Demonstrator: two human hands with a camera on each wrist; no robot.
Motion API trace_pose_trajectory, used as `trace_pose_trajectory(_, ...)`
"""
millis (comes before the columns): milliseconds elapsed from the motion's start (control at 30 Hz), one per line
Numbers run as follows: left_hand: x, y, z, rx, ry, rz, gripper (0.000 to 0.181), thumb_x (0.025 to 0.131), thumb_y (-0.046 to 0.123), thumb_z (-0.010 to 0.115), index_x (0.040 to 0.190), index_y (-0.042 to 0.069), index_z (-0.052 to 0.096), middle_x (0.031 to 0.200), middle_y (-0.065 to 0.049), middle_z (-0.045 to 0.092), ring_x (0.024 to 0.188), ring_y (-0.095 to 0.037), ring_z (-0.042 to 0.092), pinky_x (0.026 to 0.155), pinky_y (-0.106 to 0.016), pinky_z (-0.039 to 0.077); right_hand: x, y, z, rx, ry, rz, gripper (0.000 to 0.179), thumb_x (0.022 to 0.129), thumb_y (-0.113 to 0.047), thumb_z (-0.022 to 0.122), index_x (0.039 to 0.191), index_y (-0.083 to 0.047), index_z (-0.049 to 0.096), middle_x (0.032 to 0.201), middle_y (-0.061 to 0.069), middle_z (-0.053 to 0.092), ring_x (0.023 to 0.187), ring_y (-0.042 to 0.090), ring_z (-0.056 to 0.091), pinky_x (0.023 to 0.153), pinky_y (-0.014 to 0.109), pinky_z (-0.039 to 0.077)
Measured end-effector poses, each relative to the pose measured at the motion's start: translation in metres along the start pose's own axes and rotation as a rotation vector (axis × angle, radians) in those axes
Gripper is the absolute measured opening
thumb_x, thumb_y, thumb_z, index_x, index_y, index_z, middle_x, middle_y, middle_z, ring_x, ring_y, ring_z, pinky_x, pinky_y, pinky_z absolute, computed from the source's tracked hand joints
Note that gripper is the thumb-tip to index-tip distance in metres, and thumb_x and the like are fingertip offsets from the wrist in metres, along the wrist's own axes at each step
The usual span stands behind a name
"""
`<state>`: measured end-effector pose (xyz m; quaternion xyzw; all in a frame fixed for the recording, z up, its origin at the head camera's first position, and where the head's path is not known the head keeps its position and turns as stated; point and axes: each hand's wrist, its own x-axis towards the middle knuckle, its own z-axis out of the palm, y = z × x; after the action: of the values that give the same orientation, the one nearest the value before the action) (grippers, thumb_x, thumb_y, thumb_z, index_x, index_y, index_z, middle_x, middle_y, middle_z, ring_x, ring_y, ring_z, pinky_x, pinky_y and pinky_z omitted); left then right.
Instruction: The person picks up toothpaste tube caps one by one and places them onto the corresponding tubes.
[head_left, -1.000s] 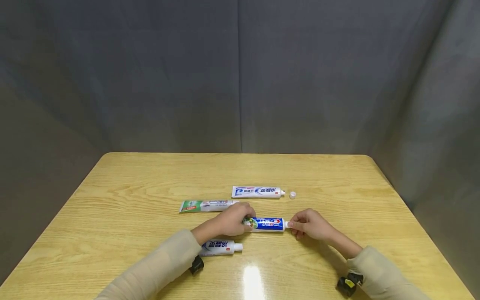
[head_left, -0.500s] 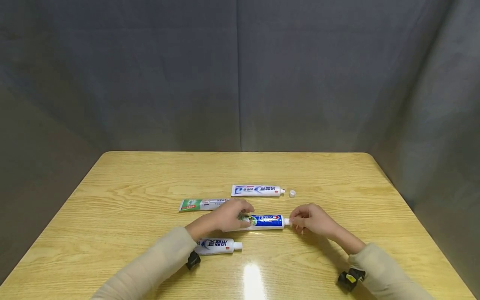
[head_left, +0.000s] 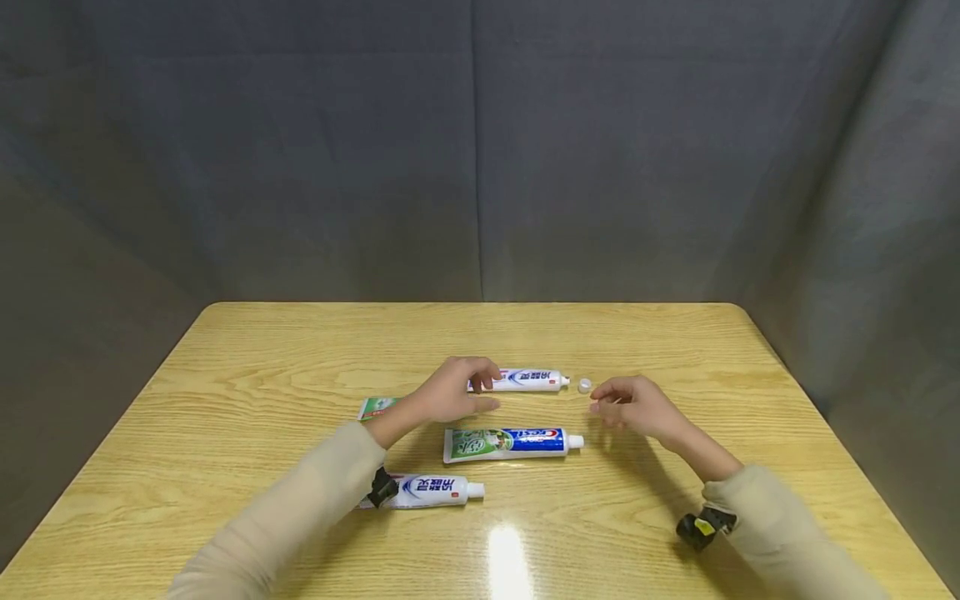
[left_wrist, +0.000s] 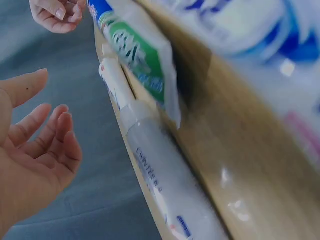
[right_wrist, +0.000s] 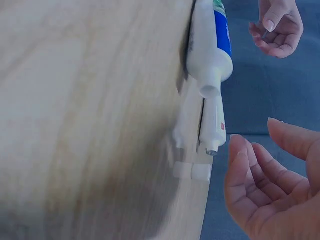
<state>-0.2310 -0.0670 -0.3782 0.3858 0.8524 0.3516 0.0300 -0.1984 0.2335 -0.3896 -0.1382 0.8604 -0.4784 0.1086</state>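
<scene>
My left hand [head_left: 453, 390] hovers with fingers apart, holding nothing. It covers part of the green and white toothpaste tube [head_left: 377, 407] and the rear end of the far white toothpaste tube [head_left: 528, 380]. That far tube has a bare nozzle, and a small white cap [head_left: 585, 385] lies just right of it. The blue and green toothpaste tube [head_left: 510, 444] lies capped between the hands, untouched. My right hand [head_left: 637, 407] is raised close to the loose cap, fingers loosely bent, nothing in them. In the right wrist view, a gap shows between the loose cap [right_wrist: 201, 172] and my fingers.
Nearest me, another white toothpaste tube [head_left: 431, 491] lies capped, partly behind the left wrist's black camera [head_left: 384, 487]. The wooden table [head_left: 637, 533] ends at a grey curtain [head_left: 480, 167] along the back and sides.
Both hands have left the blue and green toothpaste tube, the left from its body, the right from its cap. Each has moved away from me toward the far tube and loose cap.
</scene>
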Motion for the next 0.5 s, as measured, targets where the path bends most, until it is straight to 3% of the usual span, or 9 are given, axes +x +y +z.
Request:
trace_pose_trajectory(200,0.015,-0.005,-0.010,0.050,-0.014,-0.062,0.040,0.080,0.015,0.071,0.113,0.000,0.055,0.091,-0.012,0.060,0.076,-0.022,0.055,0.064,-0.024,0.042,0.008,-0.001,-0.008,0.033,0.028,0.021,0.032,0.081,0.004,0.056,0.111,0.014,0.053,0.086,0.017,0.060,0.066,0.023,0.056,0.052,0.034,0.047)
trace_pose_trajectory(500,0.033,-0.025,-0.018,0.069,-0.130,-0.126,0.056,0.077,0.025,0.074,0.125,0.007,0.051,0.103,-0.016,0.060,0.083,-0.025,0.053,0.071,-0.030,0.042,0.023,0.008,-0.014,0.074,0.006,0.083,0.044,0.081,0.002,0.060,0.121,0.013,0.046,0.080,0.013,0.056,0.062,0.020,0.049,0.054,0.034,0.043)
